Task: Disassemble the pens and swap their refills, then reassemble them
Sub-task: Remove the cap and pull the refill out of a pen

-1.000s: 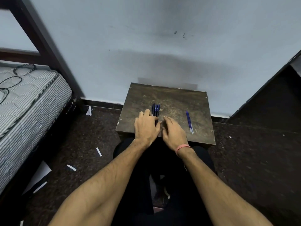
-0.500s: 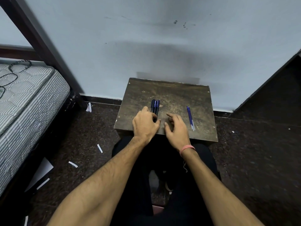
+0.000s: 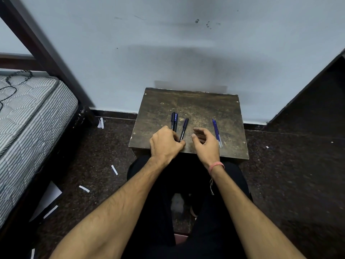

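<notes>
— What are the hands doing at the small wooden table [image 3: 211, 109]?

— The left hand [image 3: 165, 143] sits at the table's near edge, fingers curled, pinching the lower end of a dark blue pen [image 3: 183, 128] between thumb and fingertips. The pen slants away from that hand toward the wall. The right hand [image 3: 206, 142] hovers just right of it over the table, fingers loosely bent and spread, holding nothing; a pink thread band [image 3: 216, 166] circles its wrist.

— And the other pieces?

— Two more dark pens [image 3: 174, 120] lie side by side on the table, just left of the pinched pen, their near ends hidden behind the left hand's knuckles. Two blue refills [image 3: 216, 130] lie together on the table's right part, just beyond the right hand, not touching it.

— Around the table?

— A striped mattress [image 3: 31, 116] lies well to its left, and white paper scraps [image 3: 114, 169] dot the dark floor between the two.
</notes>
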